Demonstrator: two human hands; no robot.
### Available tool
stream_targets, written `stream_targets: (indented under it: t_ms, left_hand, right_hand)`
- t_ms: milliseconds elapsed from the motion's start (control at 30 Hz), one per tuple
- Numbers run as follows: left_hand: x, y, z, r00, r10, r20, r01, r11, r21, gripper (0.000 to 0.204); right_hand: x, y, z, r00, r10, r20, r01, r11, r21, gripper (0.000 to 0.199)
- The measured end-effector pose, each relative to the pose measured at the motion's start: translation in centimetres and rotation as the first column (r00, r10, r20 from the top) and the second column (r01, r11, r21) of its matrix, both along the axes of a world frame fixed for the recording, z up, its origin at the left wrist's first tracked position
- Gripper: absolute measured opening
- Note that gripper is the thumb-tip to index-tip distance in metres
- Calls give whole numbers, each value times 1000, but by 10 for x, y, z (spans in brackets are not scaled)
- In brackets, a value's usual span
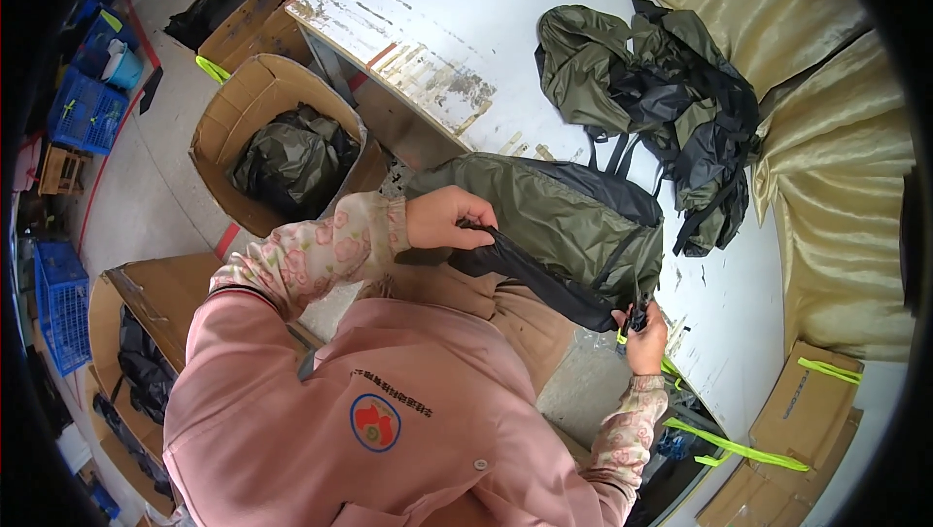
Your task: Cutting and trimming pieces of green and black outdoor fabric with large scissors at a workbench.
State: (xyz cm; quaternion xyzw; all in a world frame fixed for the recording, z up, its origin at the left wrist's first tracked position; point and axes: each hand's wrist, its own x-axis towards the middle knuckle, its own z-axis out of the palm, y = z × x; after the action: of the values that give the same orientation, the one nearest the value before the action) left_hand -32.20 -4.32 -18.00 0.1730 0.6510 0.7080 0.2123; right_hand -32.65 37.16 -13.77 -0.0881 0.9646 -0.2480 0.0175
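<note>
An olive-green and black backpack (573,211) of thin fabric lies across my lap and the table's near edge. My left hand (449,219) is closed on its black fabric edge, the fingers pinching the cloth. At the bag's right end, my right hand (645,340) is closed around small dark thread snips (639,311), whose tips point up against the fabric. Part of the snips is hidden by the fingers. Farther back on the white table (428,12) sits a crumpled heap of similar green and black bags (651,80), straps hanging out.
An open cardboard box (219,138) with green-black fabric stands left of the table. Another carton (155,284) with black items is at lower left. Blue crates (83,109) line the far left. Gold curtain (826,138) hangs at right, above a cardboard carton (792,410) and neon-yellow straps (739,449).
</note>
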Motion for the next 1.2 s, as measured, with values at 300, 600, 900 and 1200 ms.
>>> stream_targets:
  t_ms: [300, 600, 900, 1200]
  left_hand:
    - [0, 9, 34, 999, 41, -9, -41, 998, -56, 12]
    - [-4, 15, 43, 999, 3, -42, -8, 992, -126, 13]
    - [-2, 17, 40, 990, 36, -133, -56, 988, -143, 15]
    - [-4, 16, 45, 998, 10, -65, -20, 987, -159, 15]
  right_hand:
    - [-29, -123, 89, 835, 543, -87, -504, 819, 273, 54]
    - [-43, -142, 95, 786, 618, -13, -583, 749, 316, 44]
    - [-46, -139, 97, 749, 661, -38, -606, 708, 363, 39]
    - [-43, -131, 92, 764, 645, -28, -601, 727, 331, 37]
